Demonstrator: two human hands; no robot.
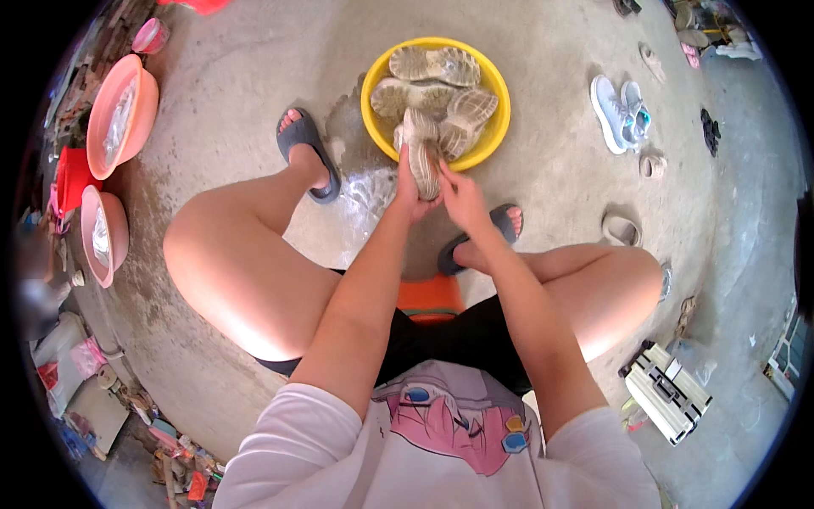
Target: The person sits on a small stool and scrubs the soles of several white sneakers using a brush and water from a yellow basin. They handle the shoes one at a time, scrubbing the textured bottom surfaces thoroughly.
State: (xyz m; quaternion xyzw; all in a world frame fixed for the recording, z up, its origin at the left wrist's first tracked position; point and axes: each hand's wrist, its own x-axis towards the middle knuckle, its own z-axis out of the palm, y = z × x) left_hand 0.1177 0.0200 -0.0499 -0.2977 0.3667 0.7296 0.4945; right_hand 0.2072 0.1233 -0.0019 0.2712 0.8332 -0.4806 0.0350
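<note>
My left hand (413, 191) grips a wet, pale shoe (425, 159) with a ridged sole, its sole turned up. The shoe is held over the near rim of a round yellow plastic basin (502, 105). At the shoe's right side is my right hand (456, 191), its fingers bent close against the edge; whether it pinches anything there is too small to tell. Inside the basin lie several more shoes, soles up: one at the far side (435, 65), one at the left (407, 98) and one at the right (470, 121).
Wet concrete floor (362, 197) surrounds the basin. Pink basins (152, 102) and a red bucket (76, 178) stand at left. On the right are light blue sneakers (610, 114), scattered slippers (622, 230) and a silvery suitcase (664, 391). An orange stool (429, 296) is beneath me.
</note>
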